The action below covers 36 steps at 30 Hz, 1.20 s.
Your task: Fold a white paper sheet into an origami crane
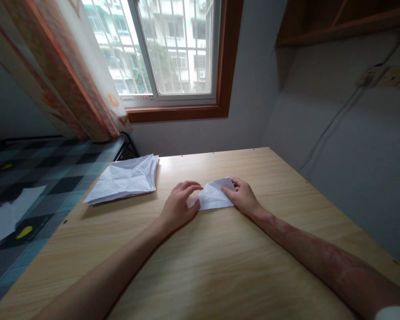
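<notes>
A small folded white paper (pixel 215 196) is seen lying flat on the table (pixel 220 266), held between the two hands so that its left corner is covered by one and its right edge by the other. The left hand (pixel 180 203) is laid on the paper's left end with the fingers (pixel 190 186) loosely spread and curved down onto it; nothing is enclosed by this hand, and the sheet is only pressed from above. The right hand (pixel 242 195) is set against the paper's right side, one finger stretched across the top of the sheet and the others placed at its far right corner; whether the edge is pinched there or merely pressed down cannot be told. The creased middle of the paper is left uncovered between the two sets of fingertips. Both forearms are rested on the wood behind the hands. Beyond the left hand, well apart from the grip and further left, a stack of creased white sheets (pixel 125 180) is placed near the table's far left corner. Past that corner a checked cover (pixel 53 173) is seen, and above it a patterned curtain (pixel 70 75) is hung beside a barred window (pixel 173 49). On the wall beyond the right hand, high up, a wall socket (pixel 391 76) is mounted.
</notes>
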### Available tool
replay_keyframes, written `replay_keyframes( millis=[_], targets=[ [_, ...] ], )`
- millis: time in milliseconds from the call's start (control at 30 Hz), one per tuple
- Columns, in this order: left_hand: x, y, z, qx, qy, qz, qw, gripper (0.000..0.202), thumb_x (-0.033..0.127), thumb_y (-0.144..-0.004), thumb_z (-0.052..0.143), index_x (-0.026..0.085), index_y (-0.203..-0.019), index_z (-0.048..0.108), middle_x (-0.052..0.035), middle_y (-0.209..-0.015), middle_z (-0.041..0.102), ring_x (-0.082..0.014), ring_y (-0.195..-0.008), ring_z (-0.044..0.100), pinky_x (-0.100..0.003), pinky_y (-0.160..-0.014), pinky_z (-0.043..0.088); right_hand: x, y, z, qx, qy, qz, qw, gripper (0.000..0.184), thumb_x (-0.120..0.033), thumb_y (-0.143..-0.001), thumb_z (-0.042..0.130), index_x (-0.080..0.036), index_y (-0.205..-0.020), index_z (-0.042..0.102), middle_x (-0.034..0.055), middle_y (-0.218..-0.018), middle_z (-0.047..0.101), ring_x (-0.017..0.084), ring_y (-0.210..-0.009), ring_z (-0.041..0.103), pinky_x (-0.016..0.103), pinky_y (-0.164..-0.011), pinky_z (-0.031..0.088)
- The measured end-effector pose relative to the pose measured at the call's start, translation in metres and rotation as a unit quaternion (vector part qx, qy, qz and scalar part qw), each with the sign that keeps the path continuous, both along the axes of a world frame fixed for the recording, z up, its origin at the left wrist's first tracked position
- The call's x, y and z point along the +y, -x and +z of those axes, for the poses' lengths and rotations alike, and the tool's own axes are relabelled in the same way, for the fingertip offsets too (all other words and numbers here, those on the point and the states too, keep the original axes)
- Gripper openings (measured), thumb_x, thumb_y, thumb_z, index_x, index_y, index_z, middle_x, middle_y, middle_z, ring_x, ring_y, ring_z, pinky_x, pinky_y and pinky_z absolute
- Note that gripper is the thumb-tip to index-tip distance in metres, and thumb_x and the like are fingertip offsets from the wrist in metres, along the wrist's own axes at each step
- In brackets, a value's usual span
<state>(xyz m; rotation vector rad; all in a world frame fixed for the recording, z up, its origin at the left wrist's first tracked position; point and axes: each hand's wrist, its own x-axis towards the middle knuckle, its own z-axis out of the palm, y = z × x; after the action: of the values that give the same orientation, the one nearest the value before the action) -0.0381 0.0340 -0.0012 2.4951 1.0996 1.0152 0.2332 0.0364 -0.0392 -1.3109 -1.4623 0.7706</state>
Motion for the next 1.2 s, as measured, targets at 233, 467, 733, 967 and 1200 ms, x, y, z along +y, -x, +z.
replay_keyframes(
  millis=[233, 467, 733, 967, 1200],
  targets=[
    [-0.008, -0.006, -0.001, 0.132, -0.005, -0.101, 0.986, 0.036, 0.025, -0.102, 0.058, 0.026, -0.134, 0.075, -0.0108, -0.145, 0.075, -0.0307, -0.129, 0.073, -0.049, -0.114, 0.058, -0.002, 0.001, 0.005, -0.079, -0.095, 0.048, 0.991, 0.026, -0.031, -0.099, 0.064, -0.022, -0.108, 0.087, 0.0096, -0.118, 0.085, 0.029, -0.115, 0.076, 0.045, -0.105, 0.059],
    [-0.006, -0.001, 0.0, 0.13, 0.017, -0.003, 0.991, 0.052, 0.023, -0.092, 0.062, 0.021, -0.143, 0.066, -0.0144, -0.166, 0.058, -0.0348, -0.136, 0.069, -0.052, -0.118, 0.056, -0.015, 0.008, 0.013, -0.28, -0.147, 0.186, 0.93, 0.05, -0.018, -0.108, 0.049, -0.028, -0.153, 0.069, 0.0061, -0.158, 0.068, 0.028, -0.151, 0.059, 0.054, -0.13, 0.042],
    [0.0, 0.002, -0.008, 0.201, 0.028, -0.006, 0.979, 0.064, 0.028, -0.103, 0.051, 0.019, -0.166, 0.052, -0.0121, -0.172, 0.052, -0.033, -0.157, 0.051, -0.054, -0.133, 0.038, -0.042, 0.011, 0.022, -0.406, -0.129, 0.232, 0.874, 0.067, -0.043, -0.113, 0.05, -0.015, -0.173, 0.04, 0.0164, -0.18, 0.037, 0.031, -0.168, 0.035, 0.052, -0.14, 0.025],
    [0.003, 0.007, -0.016, 0.232, 0.056, -0.015, 0.971, 0.067, 0.033, -0.108, 0.045, 0.021, -0.174, 0.039, -0.0089, -0.181, 0.037, -0.0295, -0.168, 0.035, -0.053, -0.139, 0.025, -0.037, 0.017, 0.023, -0.399, -0.097, 0.246, 0.878, 0.091, -0.071, -0.11, 0.046, -0.011, -0.177, 0.03, 0.02, -0.182, 0.028, 0.034, -0.171, 0.028, 0.051, -0.141, 0.023],
    [0.001, 0.004, -0.009, 0.269, 0.063, -0.003, 0.961, 0.071, 0.044, -0.111, 0.041, 0.017, -0.177, 0.031, -0.0107, -0.183, 0.029, -0.0276, -0.171, 0.029, -0.05, -0.14, 0.022, -0.008, 0.029, 0.03, -0.403, -0.055, 0.273, 0.872, 0.103, -0.082, -0.107, 0.039, -0.011, -0.179, 0.022, 0.0195, -0.184, 0.021, 0.035, -0.173, 0.021, 0.052, -0.142, 0.018]
  ],
)
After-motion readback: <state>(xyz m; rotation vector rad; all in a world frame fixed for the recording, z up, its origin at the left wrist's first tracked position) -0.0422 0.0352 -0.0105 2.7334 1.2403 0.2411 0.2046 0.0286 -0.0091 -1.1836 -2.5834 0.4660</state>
